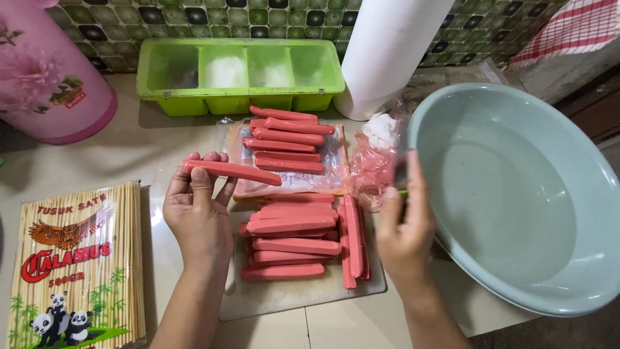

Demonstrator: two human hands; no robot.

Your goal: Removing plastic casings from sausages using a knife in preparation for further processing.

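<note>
My left hand (197, 216) holds one long pink sausage (232, 171) by its left end, level above the counter. Just right of it, several more sausages (290, 242) lie piled on a white cutting board (284, 300). Behind the board, other sausages (287, 145) rest on an opened clear plastic pack. My right hand (403, 232) is closed around a small knife (400, 176) with a dark blade, at the board's right edge. A heap of crumpled pinkish plastic casings (371, 161) lies just beyond that hand.
A large pale blue-green basin (516, 207) fills the right side. A green compartment tray (239, 42) and a white paper roll (387, 52) stand at the tiled back wall. There is a pink flask (45, 71) at far left and a pack of bamboo skewers (77, 258) at front left.
</note>
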